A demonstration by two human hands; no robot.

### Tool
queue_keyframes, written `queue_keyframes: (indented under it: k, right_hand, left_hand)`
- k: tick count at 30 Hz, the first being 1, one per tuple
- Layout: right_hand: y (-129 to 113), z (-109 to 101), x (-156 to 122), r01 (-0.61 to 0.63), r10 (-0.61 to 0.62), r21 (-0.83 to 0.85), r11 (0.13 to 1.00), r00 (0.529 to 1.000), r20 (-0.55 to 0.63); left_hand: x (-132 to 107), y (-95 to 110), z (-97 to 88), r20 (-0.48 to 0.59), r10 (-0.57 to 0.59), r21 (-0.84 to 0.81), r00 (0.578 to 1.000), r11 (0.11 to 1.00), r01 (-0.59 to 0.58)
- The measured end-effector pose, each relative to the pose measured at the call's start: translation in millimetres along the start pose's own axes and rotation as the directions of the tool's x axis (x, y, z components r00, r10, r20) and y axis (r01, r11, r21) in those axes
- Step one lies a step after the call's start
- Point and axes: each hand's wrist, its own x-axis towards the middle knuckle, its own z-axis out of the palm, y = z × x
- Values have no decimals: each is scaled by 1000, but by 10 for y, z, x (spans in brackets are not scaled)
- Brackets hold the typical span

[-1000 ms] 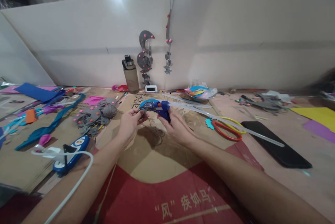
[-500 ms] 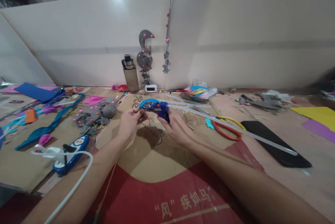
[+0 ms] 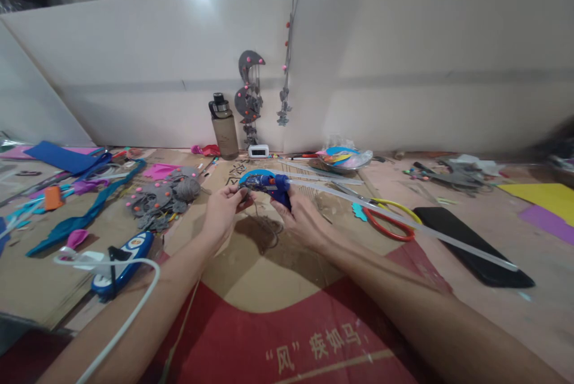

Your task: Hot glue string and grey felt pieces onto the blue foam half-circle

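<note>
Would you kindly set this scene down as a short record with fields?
Left hand: pinching a small grey piece
Right hand: gripping a blue glue gun
Gun's rear: long clear glue stick
Right of hands: scissors
Left of hands: grey yarn ball
Back: upright bottle
Wall: grey hanging ornaments

My left hand [image 3: 221, 209]: bare, fingers [image 3: 229, 192] slim, wrist [image 3: 210, 239] narrow. My right hand [image 3: 304, 221]: bare too, similar build. Left forearm [image 3: 165, 295] and right forearm [image 3: 403, 297] bare as far as view's edge, smooth, broadening away from the wrists. Fingernails too small here to make out.
</note>
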Motion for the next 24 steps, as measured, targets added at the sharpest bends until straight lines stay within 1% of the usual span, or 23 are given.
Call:
queue_keyframes:
  k: [3,9,12,18,24]
  right_hand:
    - [8,0,2,21,-21,2,1000,1000,-3]
    - [-8,1,-4,-14,14,-8,1000,1000,-3]
    - [-4,2,-3,-1,1,-4,1000,1000,-1]
    - [47,3,10,-31,32,-59,998,999,3]
    - [41,-1,16,-36,36,-63,997,999,-8]
  left_hand:
    - [6,4,-13,7,11,2,1000,1000,-11]
    - [11,-3,-5,11,-9,2,1000,1000,9]
    - [0,9,6,6,-15,3,1000,1000,15]
    - [6,30,-3,-11,16,-19,1000,1000,-16]
    - [62,-11,-47,-11,61,-33,998,998,-61]
